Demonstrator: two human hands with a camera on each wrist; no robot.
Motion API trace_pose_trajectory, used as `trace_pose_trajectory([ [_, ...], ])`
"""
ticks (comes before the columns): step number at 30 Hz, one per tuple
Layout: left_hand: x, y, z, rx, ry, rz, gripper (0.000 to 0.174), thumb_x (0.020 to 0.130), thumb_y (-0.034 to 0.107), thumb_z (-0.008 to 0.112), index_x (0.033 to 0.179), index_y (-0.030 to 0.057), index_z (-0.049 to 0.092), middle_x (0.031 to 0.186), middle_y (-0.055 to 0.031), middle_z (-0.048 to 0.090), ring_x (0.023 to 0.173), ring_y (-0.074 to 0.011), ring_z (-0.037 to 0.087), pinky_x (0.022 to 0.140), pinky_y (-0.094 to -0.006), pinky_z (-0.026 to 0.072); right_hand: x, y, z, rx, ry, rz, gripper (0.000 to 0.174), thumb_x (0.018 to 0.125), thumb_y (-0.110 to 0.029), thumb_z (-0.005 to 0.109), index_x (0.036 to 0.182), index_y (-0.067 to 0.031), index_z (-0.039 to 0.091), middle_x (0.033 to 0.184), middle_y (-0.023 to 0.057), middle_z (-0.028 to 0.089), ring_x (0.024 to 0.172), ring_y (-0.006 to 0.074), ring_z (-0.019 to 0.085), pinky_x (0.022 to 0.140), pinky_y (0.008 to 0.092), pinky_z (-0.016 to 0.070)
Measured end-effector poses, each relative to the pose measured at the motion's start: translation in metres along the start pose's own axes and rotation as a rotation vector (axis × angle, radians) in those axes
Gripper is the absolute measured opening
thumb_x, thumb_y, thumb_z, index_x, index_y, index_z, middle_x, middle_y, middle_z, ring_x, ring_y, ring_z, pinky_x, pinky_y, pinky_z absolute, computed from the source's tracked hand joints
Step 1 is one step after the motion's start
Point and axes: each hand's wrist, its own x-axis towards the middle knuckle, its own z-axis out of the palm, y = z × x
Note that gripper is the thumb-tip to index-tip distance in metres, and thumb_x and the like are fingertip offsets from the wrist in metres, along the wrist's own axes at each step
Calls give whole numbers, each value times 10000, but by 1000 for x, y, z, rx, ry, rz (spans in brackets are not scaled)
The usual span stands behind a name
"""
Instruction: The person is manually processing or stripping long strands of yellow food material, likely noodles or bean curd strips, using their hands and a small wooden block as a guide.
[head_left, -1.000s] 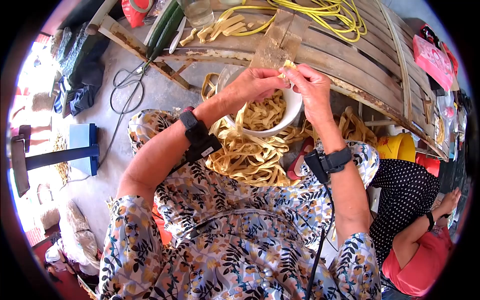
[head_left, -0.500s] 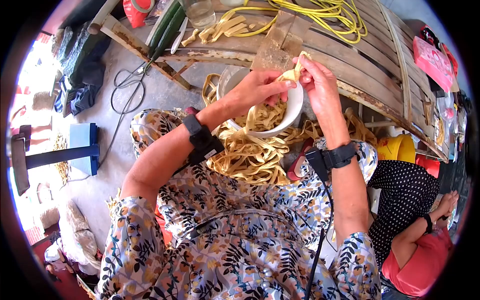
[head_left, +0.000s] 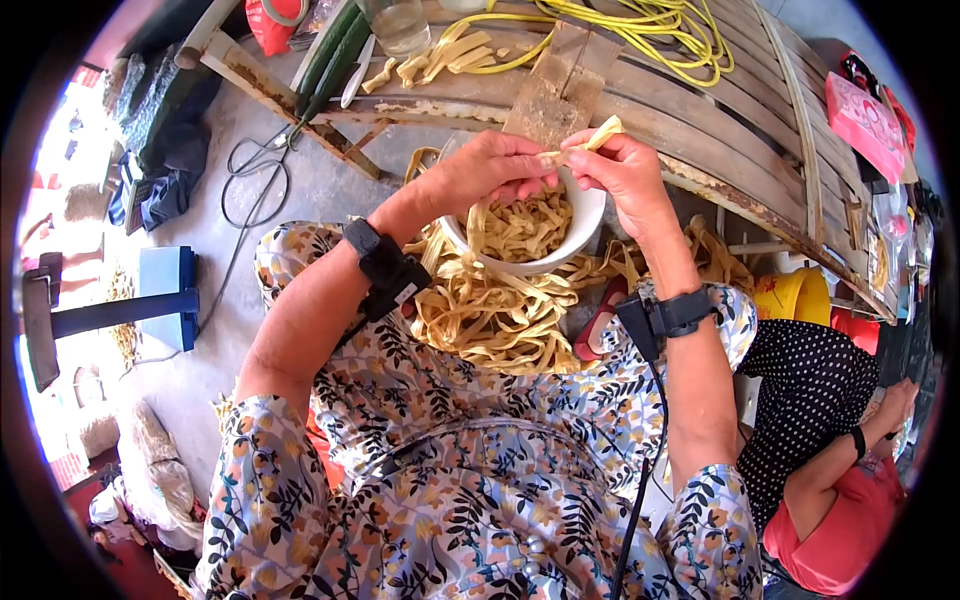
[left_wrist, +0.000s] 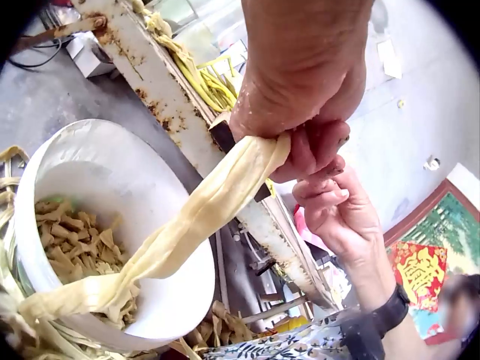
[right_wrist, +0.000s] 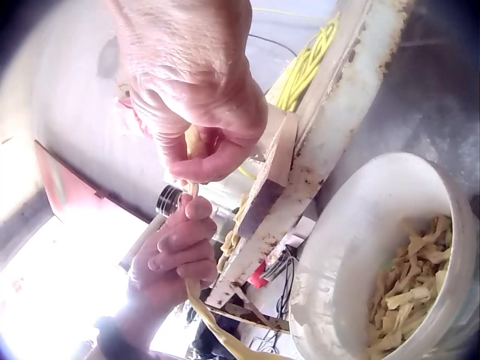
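Note:
My left hand (head_left: 505,165) and right hand (head_left: 622,172) meet above a white bucket (head_left: 592,225). Both pinch one long, soft, pale yellow strip (left_wrist: 202,206) between thumb and fingers. A short end of it pokes up past the right fingers, and its length runs from the left hand down over the bucket's rim toward the pile. In the right wrist view the stretch between the hands is narrow and twisted. Short yellowish pieces (head_left: 530,225) lie inside the bucket. Beneath it, a heap of long strips (head_left: 500,315) spreads at my feet.
A slatted wooden bench (head_left: 690,135) with a rusty edge stands in front, bearing a small board (head_left: 550,100), yellow hose (head_left: 690,45), cut pieces (head_left: 460,55) and dark green cucumbers (head_left: 330,60). A yellow bucket (head_left: 795,295) and a seated person (head_left: 830,500) are at right.
The strip was twisted and bent between my fingers half a second ago; now it lies straighter, its end sticking out beyond the right hand. My left hand has shifted slightly left.

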Motion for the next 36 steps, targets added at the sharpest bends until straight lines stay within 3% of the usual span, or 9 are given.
trace_pose_trajectory([
  [4, -2, 4, -1, 46, -22, 17, 266, 903, 259, 460, 912, 26, 588, 669, 11, 540, 542, -42, 449, 495, -168, 362, 2, -2, -3, 63, -33, 90, 191, 786, -129, 633, 939, -16, 619, 812, 20, 607, 671, 35, 539, 598, 160, 469],
  [11, 4, 13, -25, 373, 301, 109, 193, 870, 152, 497, 919, -18, 576, 700, -1, 564, 619, -58, 513, 577, -197, 420, 17, -6, -19, 233, 150, -5, 214, 791, -168, 641, 943, -19, 614, 788, 5, 585, 675, 49, 545, 625, 169, 487],
  [15, 28, 25, -37, 621, 455, 467, 182, 848, 157, 518, 844, -3, 606, 636, -2, 524, 568, -71, 423, 543, -218, 376, 38, -8, -21, 322, 271, -95, 203, 773, -158, 662, 897, -5, 612, 770, 16, 583, 661, 59, 546, 607, 183, 486],
  [18, 46, 30, -46, 682, 559, 369, 192, 845, 183, 524, 850, 14, 614, 611, -6, 514, 558, -78, 390, 522, -230, 346, 52, -10, -21, 333, 320, -160, 197, 775, -146, 657, 896, 2, 609, 757, 22, 583, 658, 65, 547, 597, 183, 484],
  [19, 53, 29, -47, 686, 596, 461, 201, 839, 206, 533, 834, 26, 622, 589, -7, 498, 548, -78, 380, 511, -238, 338, 55, -10, -21, 344, 328, -194, 191, 775, -134, 654, 895, 6, 605, 745, 25, 584, 647, 70, 548, 586, 183, 482],
  [22, 64, 30, -50, 705, 655, 400, 192, 802, 199, 564, 809, 16, 618, 580, -115, 538, 500, -172, 433, 505, -295, 380, 65, -7, -22, 355, 391, -206, 186, 775, -130, 653, 892, 6, 602, 737, 27, 586, 632, 75, 550, 577, 185, 482],
  [25, 70, 28, -51, 688, 678, 394, 186, 799, 203, 564, 809, 26, 622, 573, -126, 534, 489, -176, 436, 499, -301, 381, 70, -5, -21, 378, 418, -218, 182, 773, -125, 655, 884, 8, 600, 732, 30, 587, 618, 78, 549, 574, 186, 483],
  [28, 73, 25, -53, 682, 691, 393, 203, 822, 229, 556, 808, 40, 626, 520, -10, 419, 497, -82, 343, 461, -250, 313, 74, -3, -22, 383, 424, -203, 182, 769, -118, 657, 884, 11, 597, 731, 32, 587, 618, 80, 550, 576, 182, 485],
  [36, 79, 23, -54, 699, 707, 435, 198, 820, 223, 552, 805, 37, 621, 518, -8, 401, 494, -83, 332, 454, -253, 300, 77, -2, -24, 405, 445, -183, 186, 784, -103, 641, 907, 20, 578, 782, 43, 576, 636, 85, 535, 584, 185, 483],
])
